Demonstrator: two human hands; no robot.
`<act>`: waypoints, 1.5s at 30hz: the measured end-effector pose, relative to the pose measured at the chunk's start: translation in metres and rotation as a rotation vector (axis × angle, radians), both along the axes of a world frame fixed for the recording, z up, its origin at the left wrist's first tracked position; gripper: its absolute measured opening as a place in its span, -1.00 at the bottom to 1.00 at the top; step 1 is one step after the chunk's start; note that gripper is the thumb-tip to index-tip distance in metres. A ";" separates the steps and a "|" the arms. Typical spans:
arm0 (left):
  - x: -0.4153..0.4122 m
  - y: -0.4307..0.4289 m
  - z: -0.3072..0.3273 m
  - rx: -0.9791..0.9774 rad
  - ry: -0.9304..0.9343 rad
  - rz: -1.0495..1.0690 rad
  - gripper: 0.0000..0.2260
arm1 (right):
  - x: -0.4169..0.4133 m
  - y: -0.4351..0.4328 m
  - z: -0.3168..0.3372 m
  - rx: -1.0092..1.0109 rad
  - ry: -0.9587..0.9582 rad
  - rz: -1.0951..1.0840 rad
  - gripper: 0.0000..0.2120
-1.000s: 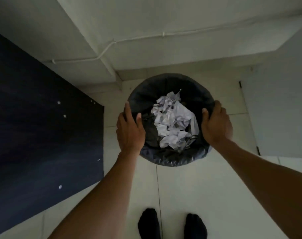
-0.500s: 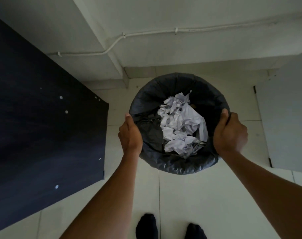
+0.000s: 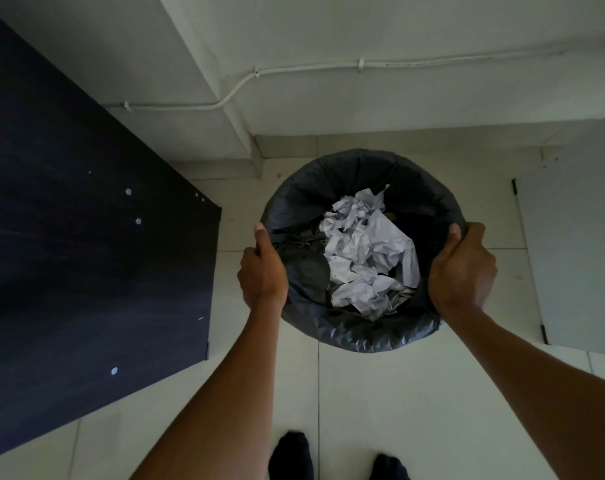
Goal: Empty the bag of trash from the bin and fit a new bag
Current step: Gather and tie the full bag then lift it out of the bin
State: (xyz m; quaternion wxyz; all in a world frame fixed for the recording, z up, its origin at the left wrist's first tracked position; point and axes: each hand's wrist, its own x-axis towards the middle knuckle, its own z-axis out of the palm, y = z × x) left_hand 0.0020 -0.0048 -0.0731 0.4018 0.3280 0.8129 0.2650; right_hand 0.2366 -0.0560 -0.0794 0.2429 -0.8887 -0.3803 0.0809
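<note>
Tiled floor [image 3: 380, 393]: left hand [image 3: 263, 275] and right hand [image 3: 462, 271] each grip the black bag [image 3: 360, 337] rim at bin sides; crumpled paper [image 3: 367, 258] inside.

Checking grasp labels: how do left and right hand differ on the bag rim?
The left hand sits on the rim's left side with its thumb stretched along the black bag; the right hand sits on the right side, thumb hooked over the edge, fingers curled. Both grip the bag's rim at similar height.

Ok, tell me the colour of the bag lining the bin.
Black bag, glossy and wrinkled, seen from the head view.
</note>
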 end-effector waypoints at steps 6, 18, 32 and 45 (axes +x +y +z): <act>-0.001 -0.004 -0.002 0.092 0.224 0.090 -0.33 | -0.001 0.000 -0.009 0.068 -0.135 0.039 -0.70; 0.008 -0.007 -0.005 0.434 0.657 -0.125 -0.77 | -0.004 -0.001 -0.002 0.090 -0.195 0.019 -0.84; -0.004 0.051 0.005 0.231 0.259 -0.121 -0.68 | 0.000 -0.003 -0.013 0.112 -0.055 0.047 -0.69; 0.012 0.075 0.019 0.010 0.275 -0.258 -0.45 | 0.019 0.038 0.015 -0.132 0.350 -0.046 -0.41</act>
